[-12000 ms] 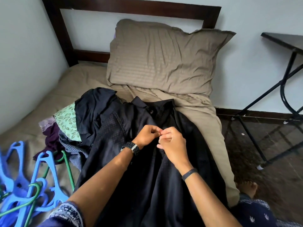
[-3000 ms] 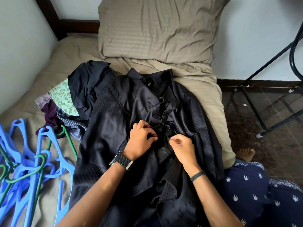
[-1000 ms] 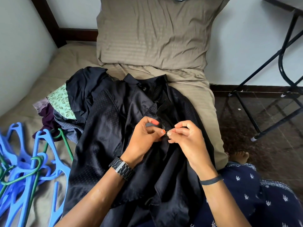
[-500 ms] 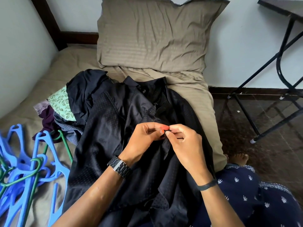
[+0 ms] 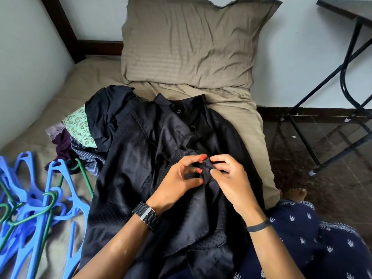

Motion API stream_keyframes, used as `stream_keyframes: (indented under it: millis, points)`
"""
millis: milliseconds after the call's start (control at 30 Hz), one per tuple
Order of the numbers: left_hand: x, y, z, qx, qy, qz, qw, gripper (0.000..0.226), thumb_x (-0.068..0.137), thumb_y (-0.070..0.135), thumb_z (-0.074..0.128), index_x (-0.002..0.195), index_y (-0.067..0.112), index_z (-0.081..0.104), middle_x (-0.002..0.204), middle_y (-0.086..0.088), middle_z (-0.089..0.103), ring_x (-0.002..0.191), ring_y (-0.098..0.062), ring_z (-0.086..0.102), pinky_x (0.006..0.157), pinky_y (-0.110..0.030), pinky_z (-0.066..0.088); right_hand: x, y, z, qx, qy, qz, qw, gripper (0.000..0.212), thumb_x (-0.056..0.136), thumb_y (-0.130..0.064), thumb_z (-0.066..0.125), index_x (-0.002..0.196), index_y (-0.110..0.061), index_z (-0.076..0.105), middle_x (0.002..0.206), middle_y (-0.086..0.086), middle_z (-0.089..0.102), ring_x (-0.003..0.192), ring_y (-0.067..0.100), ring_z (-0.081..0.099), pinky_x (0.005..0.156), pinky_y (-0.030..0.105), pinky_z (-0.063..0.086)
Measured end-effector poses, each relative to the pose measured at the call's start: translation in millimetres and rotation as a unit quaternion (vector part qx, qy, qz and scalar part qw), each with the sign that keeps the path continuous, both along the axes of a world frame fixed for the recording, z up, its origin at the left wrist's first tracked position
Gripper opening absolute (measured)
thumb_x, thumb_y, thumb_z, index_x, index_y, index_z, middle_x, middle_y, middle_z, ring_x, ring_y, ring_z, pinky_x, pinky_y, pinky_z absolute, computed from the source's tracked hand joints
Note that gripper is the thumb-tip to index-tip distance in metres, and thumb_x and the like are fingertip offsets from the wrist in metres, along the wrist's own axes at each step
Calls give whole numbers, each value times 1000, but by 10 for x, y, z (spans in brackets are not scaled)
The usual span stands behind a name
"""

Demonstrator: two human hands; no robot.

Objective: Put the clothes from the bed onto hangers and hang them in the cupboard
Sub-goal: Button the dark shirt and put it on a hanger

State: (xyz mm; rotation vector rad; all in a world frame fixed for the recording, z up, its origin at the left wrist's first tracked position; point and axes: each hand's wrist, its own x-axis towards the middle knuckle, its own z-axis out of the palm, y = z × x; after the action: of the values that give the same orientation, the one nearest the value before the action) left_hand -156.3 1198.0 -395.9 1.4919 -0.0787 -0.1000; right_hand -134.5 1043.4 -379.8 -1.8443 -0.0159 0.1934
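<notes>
A black dotted shirt [image 5: 130, 170] lies spread on the bed, collar toward the pillow. My left hand [image 5: 179, 182] and my right hand [image 5: 229, 178] meet at its front opening, and both pinch the dark fabric between fingertips and thumb. Left of the shirt sits a small heap of other clothes [image 5: 78, 137]: a green leaf print, a purple piece, a striped one. Blue and green plastic hangers [image 5: 40, 204] lie in a loose pile on the mattress at the lower left. No cupboard is in view.
A tan pillow [image 5: 191, 43] leans against the dark headboard. The bed's tan sheet [image 5: 247, 137] ends at the right, with dark floor beyond. A black folding table [image 5: 346, 63] stands at the right. My bare foot [image 5: 293, 194] rests on the floor by the bed.
Both hands stay together at the shirt's front, working the fabric; over the last second they shifted slightly and my left fingers spread a little. The shirt's front has been opened further since the earliest frame.
</notes>
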Motion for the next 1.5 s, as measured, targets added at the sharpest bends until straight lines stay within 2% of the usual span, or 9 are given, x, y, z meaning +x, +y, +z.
stream_keyframes:
  millis: [367, 533, 633, 800, 1000, 1200, 1300, 1400, 1500]
  points:
    - [-67, 317, -36, 90, 188, -150, 966, 46, 58, -3, 45, 98, 10, 61, 93, -7, 57, 74, -6, 51, 60, -13, 38, 13, -120, -49, -133, 97, 202, 965, 30, 92, -13, 47, 103, -34, 65, 51, -10, 48, 58, 16, 41, 63, 28, 31]
    - [-181, 217, -60, 92, 175, -52, 979, 27, 84, -1, 61, 105, 15, 54, 97, -3, 55, 70, -4, 49, 64, -14, 42, -25, -119, -44, -186, 128, 296, 928, 47, 80, -31, 74, 121, -34, 52, 104, -5, 57, 91, 4, 56, 81, 23, 43]
    - [-222, 213, -124, 269, 118, -86, 952, 72, 68, 30, 83, 127, 24, 42, 122, 4, 44, 109, -5, 47, 98, -19, 39, -27, -127, -61, -231, 53, 264, 935, 43, 82, -8, 64, 121, -24, 55, 102, -9, 57, 85, 3, 54, 68, 10, 41]
    - [-340, 91, -276, 456, 17, -22, 890, 67, 75, -5, 51, 138, 15, 39, 132, -9, 50, 123, -23, 48, 102, -23, 35, -86, -96, -86, -261, -81, 195, 942, 36, 90, -3, 50, 121, -21, 54, 122, -13, 46, 91, 4, 55, 85, 22, 44]
    - [-316, 162, -159, 316, 79, 68, 943, 10, 91, 10, 52, 94, 18, 57, 80, 5, 58, 80, -13, 51, 70, -23, 36, -158, -144, -82, -246, -24, 262, 933, 38, 96, -12, 48, 129, -28, 50, 124, -7, 57, 53, -13, 51, 54, 6, 37]
    - [-558, 376, 101, 118, 80, -25, 989, 23, 96, 15, 51, 77, 4, 56, 74, -2, 50, 70, -4, 44, 66, -15, 37, -348, -241, 139, -272, -81, 197, 938, 38, 86, 7, 45, 107, -18, 64, 102, -8, 50, 87, -1, 57, 64, 4, 35]
    - [-713, 388, 172, 121, 87, -57, 987, 22, 96, 14, 49, 78, 2, 55, 69, 5, 53, 65, 0, 46, 62, -11, 38, -462, -262, 311, -287, -37, 266, 920, 41, 86, 6, 39, 109, -13, 67, 113, 3, 63, 64, 2, 62, 57, 12, 41]
    - [-874, 364, 224, 151, 130, -124, 972, 25, 98, 11, 47, 74, 13, 56, 63, 16, 56, 61, 5, 48, 63, -10, 39, -596, -216, 419, -306, 18, 365, 879, 33, 86, 3, 40, 108, 1, 64, 118, 22, 62, 111, 29, 57, 95, 37, 42]
    - [-1035, 370, 258, 254, 177, -260, 915, 20, 99, 19, 46, 89, 14, 63, 78, 15, 61, 75, 4, 52, 77, -12, 40, -743, -169, 486, -278, 116, 483, 822, 28, 92, -6, 46, 109, -10, 68, 112, 5, 68, 97, 7, 61, 87, 16, 44]
